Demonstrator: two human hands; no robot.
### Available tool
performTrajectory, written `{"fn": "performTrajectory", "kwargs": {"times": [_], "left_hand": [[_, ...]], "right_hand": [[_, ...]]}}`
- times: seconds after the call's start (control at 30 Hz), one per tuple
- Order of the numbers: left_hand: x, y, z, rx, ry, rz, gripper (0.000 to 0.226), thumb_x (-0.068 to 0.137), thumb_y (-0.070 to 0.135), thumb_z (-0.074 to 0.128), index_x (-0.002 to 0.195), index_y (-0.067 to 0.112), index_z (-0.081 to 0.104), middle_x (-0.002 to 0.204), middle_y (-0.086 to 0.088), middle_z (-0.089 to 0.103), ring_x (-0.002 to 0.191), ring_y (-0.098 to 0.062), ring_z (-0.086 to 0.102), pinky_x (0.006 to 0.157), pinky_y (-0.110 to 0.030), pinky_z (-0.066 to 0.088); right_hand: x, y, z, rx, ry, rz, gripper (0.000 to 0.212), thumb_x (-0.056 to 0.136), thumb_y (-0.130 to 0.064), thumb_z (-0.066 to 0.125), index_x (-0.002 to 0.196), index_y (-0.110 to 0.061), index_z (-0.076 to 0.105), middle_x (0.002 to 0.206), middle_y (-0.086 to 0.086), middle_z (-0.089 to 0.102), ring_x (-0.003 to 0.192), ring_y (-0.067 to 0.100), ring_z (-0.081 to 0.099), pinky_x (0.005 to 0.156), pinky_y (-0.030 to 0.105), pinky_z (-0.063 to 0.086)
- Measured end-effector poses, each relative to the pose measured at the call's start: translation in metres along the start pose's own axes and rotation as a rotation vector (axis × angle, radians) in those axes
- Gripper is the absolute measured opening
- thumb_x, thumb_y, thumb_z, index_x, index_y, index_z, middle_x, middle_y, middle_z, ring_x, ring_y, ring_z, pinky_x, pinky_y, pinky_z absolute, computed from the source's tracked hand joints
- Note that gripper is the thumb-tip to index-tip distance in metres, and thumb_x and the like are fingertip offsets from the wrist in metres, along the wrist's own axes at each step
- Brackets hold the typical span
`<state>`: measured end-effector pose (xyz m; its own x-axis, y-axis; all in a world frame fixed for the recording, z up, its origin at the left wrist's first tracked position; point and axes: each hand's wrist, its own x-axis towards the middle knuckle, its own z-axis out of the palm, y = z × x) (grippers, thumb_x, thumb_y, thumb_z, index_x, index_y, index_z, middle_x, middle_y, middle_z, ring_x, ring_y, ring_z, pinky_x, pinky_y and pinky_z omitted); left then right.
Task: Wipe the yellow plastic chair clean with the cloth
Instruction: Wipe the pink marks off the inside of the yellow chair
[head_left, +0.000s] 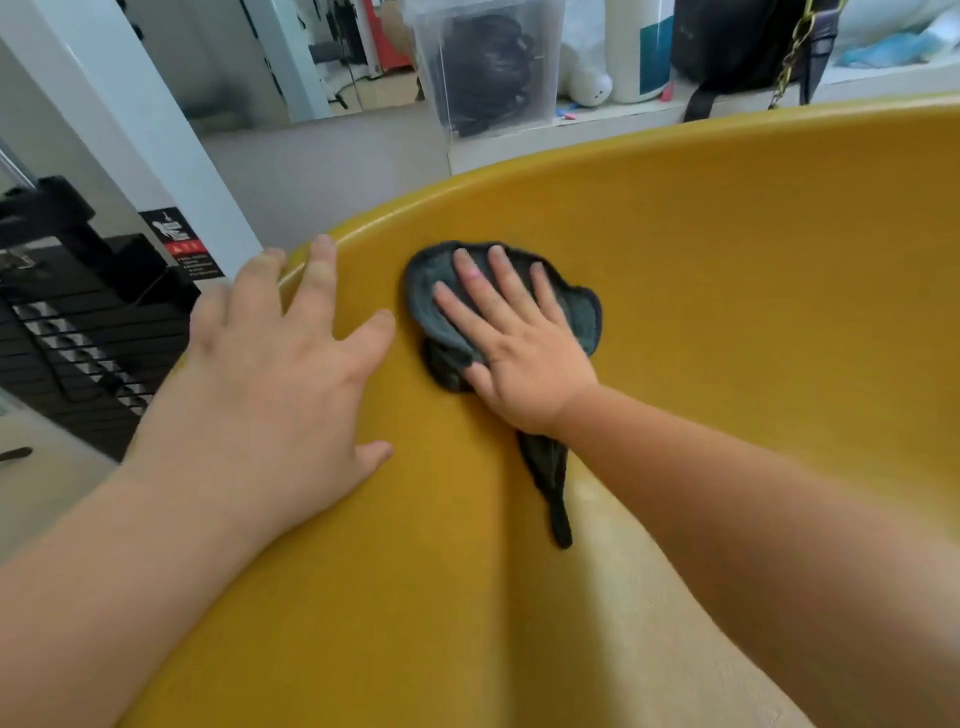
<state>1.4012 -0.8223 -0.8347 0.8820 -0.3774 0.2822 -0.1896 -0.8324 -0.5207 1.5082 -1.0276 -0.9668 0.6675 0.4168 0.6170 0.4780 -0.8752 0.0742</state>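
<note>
Head view, the only one: yellow plastic chair (727, 270) fills the lower and right part of the scene, its curved rim sweeping from the middle left up to the right edge.

The right hand (519, 348) lies palm down on a dark grey-green cloth (579, 312). Its fingers (501, 270) are straight and spread apart, pressing the cloth flat against the chair's inner surface just inside the rim. The right forearm reaches in from the lower right corner, crossing above the seat. The cloth is bunched under the palm. A rounded flap shows beyond the fingertips and to the right of the hand, and a narrow twisted tail lies on the yellow plastic below the wrist.

The left hand (280, 364) rests on the chair's rim, left of the cloth and not touching it. Its fingers are loosely spread: thumb and forefinger lie on the inner yellow face, and the others reach over the edge. It holds nothing. The left forearm comes in from the lower left.

Beyond the chair, a white shelf (519, 150) carries a clear plastic box (488, 67) of black cables and a black bag (748, 41) with a chain strap. Black equipment (88, 332) stands at the left, below the rim.
</note>
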Motion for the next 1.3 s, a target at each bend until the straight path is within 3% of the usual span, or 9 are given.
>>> {"fn": "performTrajectory", "kwargs": {"times": [0.13, 0.3, 0.37, 0.53, 0.73, 0.87, 0.97, 1.1, 1.3], "left_hand": [[0.0, 0.004, 0.001, 0.054, -0.054, 0.017, 0.093, 0.05, 0.07, 0.08, 0.129, 0.024, 0.064, 0.153, -0.031, 0.029, 0.128, -0.052, 0.033, 0.092, -0.065, 0.038], [-0.008, 0.012, -0.006, 0.115, -0.138, -0.016, 0.06, 0.065, 0.063, 0.073, 0.111, 0.024, 0.07, 0.159, -0.03, 0.017, 0.135, -0.054, 0.022, 0.101, -0.065, 0.031], [-0.007, 0.01, -0.006, 0.044, -0.104, -0.028, 0.051, 0.065, 0.053, 0.078, 0.101, 0.018, 0.071, 0.156, -0.031, 0.027, 0.131, -0.055, 0.027, 0.1, -0.067, 0.032], [-0.006, 0.008, -0.001, -0.11, -0.008, -0.033, 0.035, 0.068, 0.03, 0.076, 0.092, 0.006, 0.067, 0.145, -0.03, 0.046, 0.127, -0.057, 0.036, 0.096, -0.068, 0.033], [-0.007, 0.01, -0.004, -0.083, -0.01, -0.029, 0.037, 0.068, 0.035, 0.073, 0.089, 0.005, 0.068, 0.148, -0.027, 0.044, 0.131, -0.056, 0.034, 0.101, -0.069, 0.03], [-0.008, 0.012, -0.011, 0.014, -0.065, -0.021, 0.051, 0.07, 0.052, 0.069, 0.099, 0.01, 0.069, 0.151, -0.025, 0.04, 0.137, -0.054, 0.027, 0.107, -0.073, 0.022], [-0.024, 0.027, -0.018, 0.099, -0.139, 0.045, 0.058, 0.078, 0.062, 0.054, 0.117, 0.021, 0.065, 0.157, -0.019, 0.035, 0.145, -0.048, 0.018, 0.111, -0.072, 0.012], [-0.065, 0.048, -0.015, 0.049, -0.184, 0.183, 0.051, 0.076, 0.05, 0.066, 0.11, 0.013, 0.071, 0.145, -0.025, 0.049, 0.14, -0.049, 0.033, 0.108, -0.073, 0.017], [-0.084, 0.065, -0.011, -0.107, -0.222, 0.166, 0.039, 0.066, 0.037, 0.081, 0.091, 0.008, 0.071, 0.123, -0.029, 0.063, 0.124, -0.051, 0.051, 0.1, -0.072, 0.033]], "right_hand": [[-0.029, 0.102, -0.025, -0.156, -0.034, 0.346, 0.087, 0.089, -0.039, 0.051, 0.163, -0.026, 0.007, 0.172, 0.011, -0.001, 0.157, 0.036, -0.004, 0.125, 0.056, -0.007], [-0.003, 0.086, -0.038, -0.035, 0.1, 0.81, 0.082, 0.093, -0.035, 0.044, 0.163, -0.014, 0.007, 0.169, 0.022, 0.0, 0.155, 0.047, -0.003, 0.123, 0.064, 0.0], [0.032, 0.044, -0.034, 0.041, 0.112, 0.745, 0.086, 0.089, -0.038, 0.048, 0.163, -0.015, 0.012, 0.17, 0.02, 0.005, 0.154, 0.051, 0.0, 0.122, 0.067, 0.001], [0.046, -0.08, -0.012, 0.353, 0.132, 0.197, 0.075, 0.094, -0.036, 0.043, 0.162, -0.021, 0.015, 0.171, 0.009, 0.006, 0.157, 0.037, -0.008, 0.125, 0.059, -0.003], [-0.109, -0.023, 0.015, 0.1, -0.225, 0.177, 0.076, 0.095, -0.045, 0.036, 0.163, -0.033, 0.003, 0.17, 0.001, -0.002, 0.158, 0.031, 0.0, 0.127, 0.044, -0.001], [-0.201, 0.062, -0.013, -0.112, -0.404, 0.397, 0.078, 0.094, -0.049, 0.033, 0.161, -0.034, -0.004, 0.17, 0.0, -0.005, 0.158, 0.024, -0.007, 0.126, 0.041, -0.005], [-0.224, 0.109, -0.044, -0.132, -0.44, 0.753, 0.078, 0.093, -0.054, 0.022, 0.163, -0.029, 0.001, 0.17, 0.005, -0.016, 0.157, 0.028, -0.013, 0.127, 0.046, -0.006], [-0.181, 0.049, -0.033, -0.004, -0.352, 1.171, 0.077, 0.098, -0.05, 0.028, 0.164, -0.019, 0.005, 0.169, 0.021, -0.008, 0.155, 0.045, -0.006, 0.124, 0.058, 0.0], [-0.142, -0.118, -0.035, 0.427, -0.559, 0.431, 0.067, 0.096, -0.059, 0.002, 0.159, -0.042, -0.014, 0.165, -0.007, -0.029, 0.152, 0.024, -0.031, 0.124, 0.041, -0.017]]}}
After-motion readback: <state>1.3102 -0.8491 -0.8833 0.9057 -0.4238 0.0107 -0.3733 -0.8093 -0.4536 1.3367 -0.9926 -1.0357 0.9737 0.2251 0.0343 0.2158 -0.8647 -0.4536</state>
